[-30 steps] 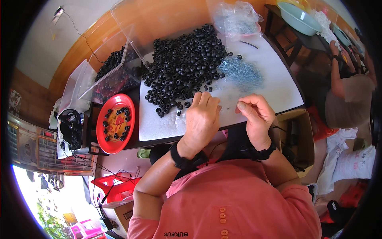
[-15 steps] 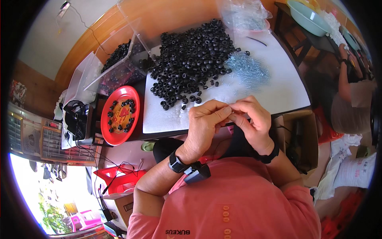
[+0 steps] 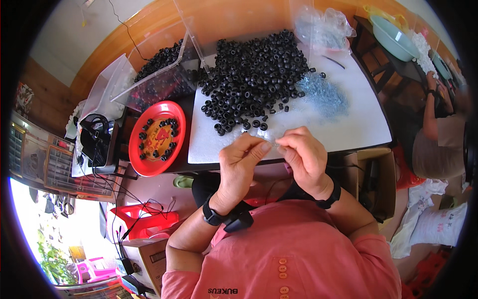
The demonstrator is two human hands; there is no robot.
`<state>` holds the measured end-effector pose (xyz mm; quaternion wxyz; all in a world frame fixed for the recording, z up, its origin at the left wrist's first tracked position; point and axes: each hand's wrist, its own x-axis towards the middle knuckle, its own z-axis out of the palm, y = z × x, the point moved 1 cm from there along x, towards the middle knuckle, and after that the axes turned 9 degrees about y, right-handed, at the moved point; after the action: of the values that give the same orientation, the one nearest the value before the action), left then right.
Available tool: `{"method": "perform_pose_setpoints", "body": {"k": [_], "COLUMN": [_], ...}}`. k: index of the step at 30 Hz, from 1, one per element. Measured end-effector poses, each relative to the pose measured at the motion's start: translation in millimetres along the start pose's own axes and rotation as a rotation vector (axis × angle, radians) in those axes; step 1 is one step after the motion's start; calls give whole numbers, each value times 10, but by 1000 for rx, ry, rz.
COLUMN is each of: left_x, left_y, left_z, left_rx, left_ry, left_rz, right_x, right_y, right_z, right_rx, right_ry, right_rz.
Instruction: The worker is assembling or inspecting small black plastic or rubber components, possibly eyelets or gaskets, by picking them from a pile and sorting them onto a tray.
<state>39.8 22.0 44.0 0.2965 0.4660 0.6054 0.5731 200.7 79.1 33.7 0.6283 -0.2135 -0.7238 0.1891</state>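
My left hand (image 3: 240,163) is closed in a pinch, thumb pressed to the forefinger, just over the front edge of the white foam-covered table (image 3: 343,132). Facing it, my right hand (image 3: 305,160) pinches too, with a small gap between the two sets of fingertips. Whatever they hold is too small to make out. Beyond my hands lies a big heap of small black ring-shaped parts (image 3: 256,74). To its right spreads a pile of tiny bluish clear pieces (image 3: 324,97). A red plate (image 3: 181,127) with several black parts on it sits left of my left hand.
A clear plastic bin (image 3: 149,92) of black parts leans at the back left. A clear bag (image 3: 323,30) stands at the far right of the table. An open cardboard box (image 3: 381,174) is beside my right elbow. Another person (image 3: 440,144) sits at the right.
My fingertips, which met half a second ago, are now slightly apart. My left hand has drawn left and a little nearer to me. The whole view has shifted somewhat.
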Motion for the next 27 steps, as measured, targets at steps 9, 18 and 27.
{"method": "perform_pose_setpoints", "body": {"k": [9, 18, 27], "left_x": [478, 389, 206], "left_y": [-82, -57, -203], "left_z": [43, 176, 196], "left_rx": [725, 830, 570], "left_ry": [2, -51, -56], "left_rz": [798, 897, 732], "right_x": [-74, -85, -85], "right_y": [286, 293, 225], "right_z": [-112, -149, -87], "right_rx": [87, 93, 51], "right_ry": [33, 14, -75], "right_rz": [384, 353, 233]}}
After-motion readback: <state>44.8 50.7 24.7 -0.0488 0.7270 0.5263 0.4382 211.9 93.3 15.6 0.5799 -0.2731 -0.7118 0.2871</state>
